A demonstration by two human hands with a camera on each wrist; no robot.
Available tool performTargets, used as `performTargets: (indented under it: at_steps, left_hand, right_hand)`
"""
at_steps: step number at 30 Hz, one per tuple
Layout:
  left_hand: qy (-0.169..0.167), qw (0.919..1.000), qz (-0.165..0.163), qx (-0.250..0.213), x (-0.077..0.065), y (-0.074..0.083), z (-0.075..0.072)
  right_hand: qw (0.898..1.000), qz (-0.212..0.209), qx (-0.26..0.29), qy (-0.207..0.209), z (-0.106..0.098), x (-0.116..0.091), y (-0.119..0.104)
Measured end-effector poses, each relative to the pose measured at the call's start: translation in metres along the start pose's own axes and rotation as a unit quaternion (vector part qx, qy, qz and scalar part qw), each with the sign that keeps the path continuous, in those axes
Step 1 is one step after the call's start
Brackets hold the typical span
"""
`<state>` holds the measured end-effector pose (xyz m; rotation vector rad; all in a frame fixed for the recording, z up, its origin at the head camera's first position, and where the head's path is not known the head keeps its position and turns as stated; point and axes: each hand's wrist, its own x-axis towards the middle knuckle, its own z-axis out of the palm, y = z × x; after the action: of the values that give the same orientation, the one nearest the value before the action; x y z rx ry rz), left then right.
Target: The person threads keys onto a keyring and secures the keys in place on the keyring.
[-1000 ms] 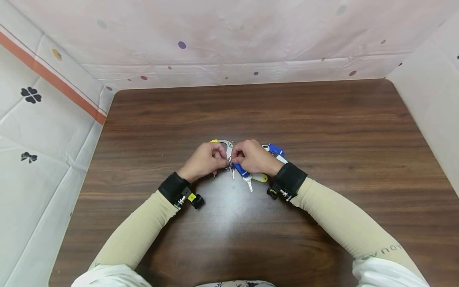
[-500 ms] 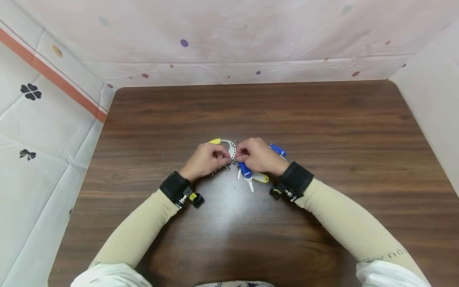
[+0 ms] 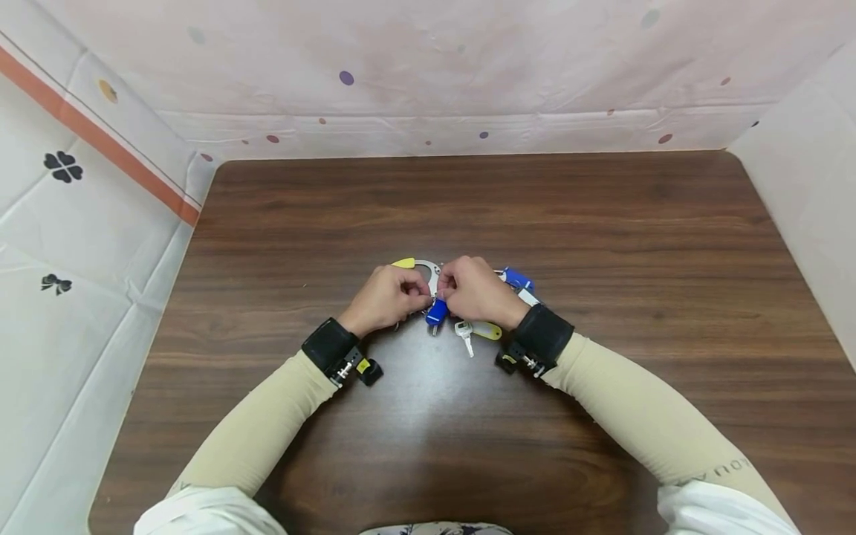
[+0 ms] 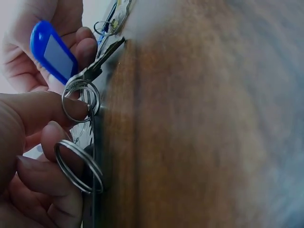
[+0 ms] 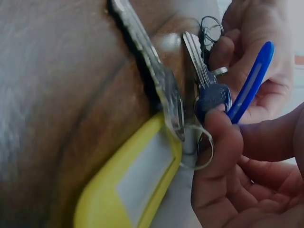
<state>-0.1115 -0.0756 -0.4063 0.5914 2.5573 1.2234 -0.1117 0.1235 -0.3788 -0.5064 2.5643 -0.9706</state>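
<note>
My left hand and right hand meet above the table, fingertips close together. Between them hangs a blue key tag with a key. In the right wrist view, my right thumb and forefinger pinch this blue tag beside the key's head. Seen from the left wrist, a split ring lies against my left forefinger, and a second ring rests by the lower fingers. My left fingertips pinch at the ring; the exact grip is partly hidden. A large silver ring-shaped holder shows behind the fingers.
A silver key with a yellow tag lies below my right hand. Another blue tag and a white-faced piece sit by the right wrist. Yellow plastic shows beyond the left hand. Patterned sheets surround the brown table.
The blue tag has swung left, from over the silver key to between my fingertips, uncovering that key's head. My right hand has shifted slightly; the left hand stays nearly in place.
</note>
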Motion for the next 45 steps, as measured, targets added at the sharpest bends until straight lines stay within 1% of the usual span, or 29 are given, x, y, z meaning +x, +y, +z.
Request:
performTargets:
  at_steps: [7,10,15,18,21,24,26,30,32,35,36,39,42,45]
  left_hand:
    - [0.017,0.9995,0.025,0.008,0.002,-0.002,0.003]
    - [0.022,0.9992,0.03,0.014,0.002,-0.003,0.003]
    - [0.017,0.9993,0.027,0.019,0.002,-0.003,0.004]
    - [0.005,0.9997,0.022,0.011,0.002,-0.003,0.003]
    - [-0.013,0.9997,0.017,-0.006,0.001,-0.003,0.001]
    - [-0.036,0.999,0.01,-0.025,0.003,-0.002,-0.002]
    - [-0.054,0.9979,-0.001,-0.037,0.004,-0.001,-0.004]
    - [-0.095,0.992,-0.031,-0.077,0.008,0.003,-0.007]
    - [-0.114,0.9867,-0.047,-0.106,0.009,0.004,-0.008]
    - [-0.135,0.9765,-0.072,-0.152,0.013,0.004,-0.008]
    - [-0.139,0.9731,-0.081,-0.165,0.013,0.004,-0.008]
    - [-0.147,0.9663,-0.097,-0.187,0.016,0.004,-0.009]
    - [-0.152,0.9631,-0.105,-0.196,0.017,0.004,-0.009]
    - [-0.158,0.9583,-0.116,-0.208,0.018,0.005,-0.01]
  right_hand:
    - [0.999,0.0,-0.037,0.023,0.001,-0.004,-0.002]
    - [0.999,-0.007,-0.031,0.028,0.003,-0.005,0.001]
    - [0.999,-0.014,-0.005,0.036,0.006,-0.007,0.004]
    - [0.999,-0.01,0.012,0.045,0.007,-0.007,0.005]
    - [0.998,-0.002,0.039,0.051,0.008,-0.006,0.008]
    - [0.997,0.005,0.062,0.054,0.008,-0.007,0.009]
    - [0.996,0.008,0.071,0.052,0.008,-0.008,0.008]
    - [0.995,0.019,0.08,0.051,0.008,-0.008,0.006]
    - [0.995,0.025,0.081,0.055,0.009,-0.008,0.007]
    - [0.994,0.031,0.084,0.064,0.01,-0.007,0.008]
    - [0.994,0.032,0.083,0.068,0.01,-0.007,0.008]
    - [0.993,0.028,0.081,0.076,0.01,-0.007,0.007]
    - [0.993,0.025,0.077,0.083,0.009,-0.007,0.007]
    - [0.992,0.026,0.086,0.089,0.009,-0.006,0.009]
